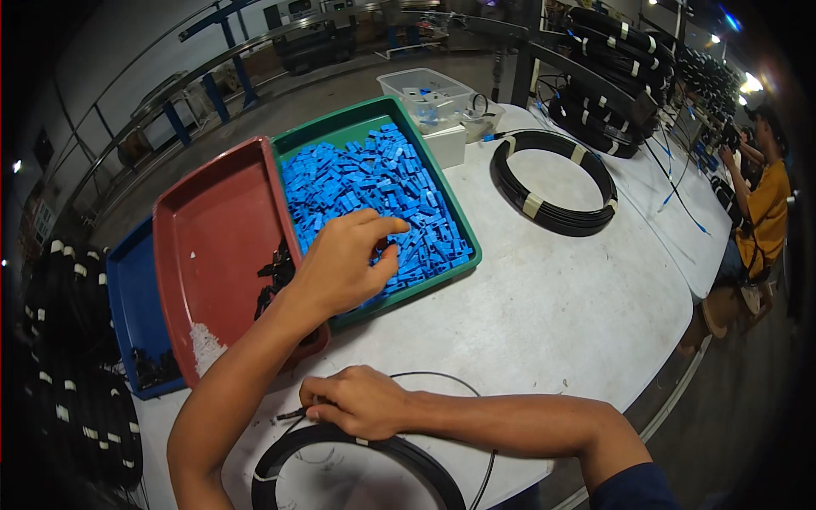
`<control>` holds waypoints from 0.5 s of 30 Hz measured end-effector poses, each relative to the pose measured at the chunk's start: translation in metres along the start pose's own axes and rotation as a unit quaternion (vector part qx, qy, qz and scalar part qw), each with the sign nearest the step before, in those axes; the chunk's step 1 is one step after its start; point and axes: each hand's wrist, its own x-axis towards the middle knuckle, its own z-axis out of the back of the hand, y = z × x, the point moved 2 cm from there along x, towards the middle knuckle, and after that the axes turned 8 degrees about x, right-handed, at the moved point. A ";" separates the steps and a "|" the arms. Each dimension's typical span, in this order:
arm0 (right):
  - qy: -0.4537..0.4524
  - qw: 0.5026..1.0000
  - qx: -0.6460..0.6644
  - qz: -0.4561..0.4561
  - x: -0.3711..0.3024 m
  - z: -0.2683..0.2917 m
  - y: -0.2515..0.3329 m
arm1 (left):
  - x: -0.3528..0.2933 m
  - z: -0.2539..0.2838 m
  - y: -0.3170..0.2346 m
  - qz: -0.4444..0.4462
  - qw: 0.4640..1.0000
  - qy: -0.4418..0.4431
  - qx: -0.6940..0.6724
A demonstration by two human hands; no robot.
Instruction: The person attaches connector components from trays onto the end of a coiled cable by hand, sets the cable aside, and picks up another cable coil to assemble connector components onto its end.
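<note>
My left hand (350, 257) reaches over a green tray (387, 110) heaped with small blue plastic clips or connector parts (365, 178). Its thumb and index finger are apart, with blue pieces showing just past the fingertips. Nothing is visibly held there, though the palm side is hidden. My right hand (361, 401) is closed on the end of a thin black cable, whose dark connector tip (291, 416) sticks out to the left of the fingers. That hand rests at the top of a coil of black cable (425, 467) at the table's near edge.
A red tray (217, 195) with black parts and white bits overlaps a blue tray (127, 289). Behind stand a clear plastic bin (425, 89) and a white box (446, 146). A taped cable coil (557, 223) lies right on the white table (552, 314); stacked coils and another person (765, 204) are beyond.
</note>
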 end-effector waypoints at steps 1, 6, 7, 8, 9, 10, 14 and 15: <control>-0.021 1.000 -0.005 0.019 0.000 -0.001 -0.003 | -0.010 0.013 -0.003 0.013 0.999 -0.020 -0.048; -0.034 0.997 -0.058 0.030 0.004 0.001 0.010 | -0.103 0.063 -0.009 0.184 0.940 -0.039 -0.285; -0.034 0.995 -0.079 0.049 0.004 0.000 0.012 | -0.130 0.068 0.001 0.222 0.934 -0.030 -0.278; -0.033 0.992 -0.101 0.063 0.004 -0.001 0.016 | -0.152 0.074 0.000 0.245 0.924 -0.050 -0.290; -0.035 0.989 -0.126 0.074 0.002 0.001 0.020 | -0.172 0.078 -0.001 0.263 0.912 -0.070 -0.305; -0.036 0.986 -0.144 0.079 0.001 0.002 0.019 | -0.192 0.079 0.004 0.250 0.914 -0.083 -0.308; -0.024 0.979 -0.189 0.069 0.002 0.005 0.021 | -0.242 0.082 0.009 0.283 0.857 -0.224 -0.368; -0.020 0.978 -0.192 0.075 0.004 0.005 0.024 | -0.253 0.082 0.013 0.286 0.855 -0.229 -0.367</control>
